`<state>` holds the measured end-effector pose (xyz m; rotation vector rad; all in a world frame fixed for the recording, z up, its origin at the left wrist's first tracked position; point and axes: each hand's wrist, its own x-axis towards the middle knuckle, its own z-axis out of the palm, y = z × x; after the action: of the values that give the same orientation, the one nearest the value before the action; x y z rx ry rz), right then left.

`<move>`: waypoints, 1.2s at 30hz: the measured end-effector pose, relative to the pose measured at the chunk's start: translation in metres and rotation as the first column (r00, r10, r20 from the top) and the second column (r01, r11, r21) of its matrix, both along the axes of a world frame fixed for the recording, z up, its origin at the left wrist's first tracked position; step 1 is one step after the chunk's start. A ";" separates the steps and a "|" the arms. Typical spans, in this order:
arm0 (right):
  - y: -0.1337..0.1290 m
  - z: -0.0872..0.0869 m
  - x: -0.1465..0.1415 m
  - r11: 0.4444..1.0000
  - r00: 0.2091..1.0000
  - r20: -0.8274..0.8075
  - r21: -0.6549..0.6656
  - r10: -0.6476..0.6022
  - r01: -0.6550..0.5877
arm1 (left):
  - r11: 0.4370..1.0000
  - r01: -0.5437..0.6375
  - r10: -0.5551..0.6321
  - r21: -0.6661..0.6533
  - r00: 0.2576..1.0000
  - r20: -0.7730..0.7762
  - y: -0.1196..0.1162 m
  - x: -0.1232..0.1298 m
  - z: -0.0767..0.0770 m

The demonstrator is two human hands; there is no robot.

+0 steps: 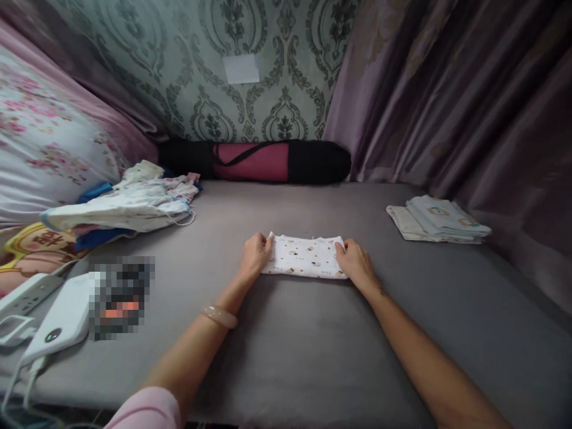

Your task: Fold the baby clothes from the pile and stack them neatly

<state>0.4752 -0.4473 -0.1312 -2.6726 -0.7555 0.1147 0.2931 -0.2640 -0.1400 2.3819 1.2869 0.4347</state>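
Observation:
A white cloth (pixel 307 257) with a small brown and black print is folded into a flat rectangle in front of me. My left hand (pixel 258 255) pinches its left end, thumb on top. At the opposite end, my right hand (pixel 355 262) grips the cloth the same way. Both hands are closed, and the fingers under the cloth are hidden. The cloth is held level at or just over the grey bed sheet (pixel 286 351); whether it touches the sheet I cannot tell.
Folded cloths (pixel 442 219) are stacked at the right. Crumpled clothes (pixel 129 202) lie in a heap at the left, above a white power bank (pixel 62 316) and a power strip (pixel 29 298) with cables. A long black and red bag (pixel 254 161) lies along the wall.

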 end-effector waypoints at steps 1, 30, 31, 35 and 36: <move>0.001 0.000 -0.004 1.000 1.000 0.030 -0.016 0.005 -0.005 | 0.999 0.020 -0.018 0.048 0.999 -0.041 -0.003 0.000 0.000; 0.033 -0.002 -0.063 0.766 0.738 0.213 -0.114 0.641 -0.632 | 0.822 0.483 -0.434 0.301 0.874 -0.217 -0.055 0.024 0.004; 0.035 -0.006 -0.066 0.771 0.748 0.190 -0.116 0.636 -0.626 | 0.837 0.463 -0.413 0.292 0.884 -0.217 -0.055 0.025 -0.001; 0.031 -0.013 -0.062 0.774 0.760 0.143 -0.119 0.634 -0.622 | 0.872 0.411 -0.357 0.267 0.905 -0.230 -0.050 0.021 -0.015; 0.029 -0.014 -0.059 0.765 0.753 0.138 -0.123 0.644 -0.632 | 0.878 0.400 -0.344 0.262 0.909 -0.235 -0.049 0.019 -0.016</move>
<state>0.4161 -0.4182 -0.1448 -2.3763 -1.7352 0.0793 0.3120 -0.3130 -0.1560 2.9102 0.8344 0.3202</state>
